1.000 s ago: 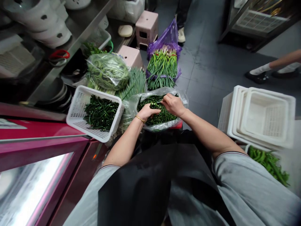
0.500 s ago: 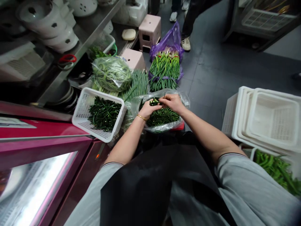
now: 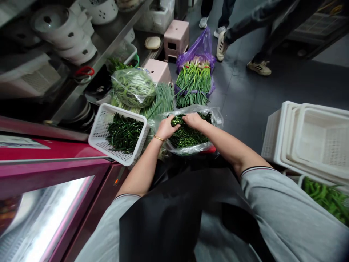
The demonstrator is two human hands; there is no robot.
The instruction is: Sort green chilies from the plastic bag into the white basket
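My left hand [image 3: 165, 128] is closed around a small bunch of dark green chili peppers [image 3: 177, 120], their pale ends showing. My right hand [image 3: 192, 120] is against the other side of this bunch, knuckles up. Its fingertips are hidden, so what they pinch cannot be made out. Both hands are over an open clear plastic bag [image 3: 218, 117] filled with more thin dark green peppers [image 3: 188, 137]. Left of the bag, a white perforated basket [image 3: 98, 125] holds a heap of dark green peppers [image 3: 125, 133], apart from both hands.
Behind the bag lie green onions [image 3: 194, 80] in purple plastic [image 3: 200, 43] and a bag of green vegetables [image 3: 133, 87]. Pink stools [image 3: 177, 34] stand further back. Stacked white baskets [image 3: 319, 138] are at right. A fridge [image 3: 51, 174] is at left. People's legs [image 3: 253, 31] are ahead.
My right hand has lowered from a raised pinch at the bunch's end and now lies against the peppers. My left hand keeps its bunch. A person's legs have stepped rightward.
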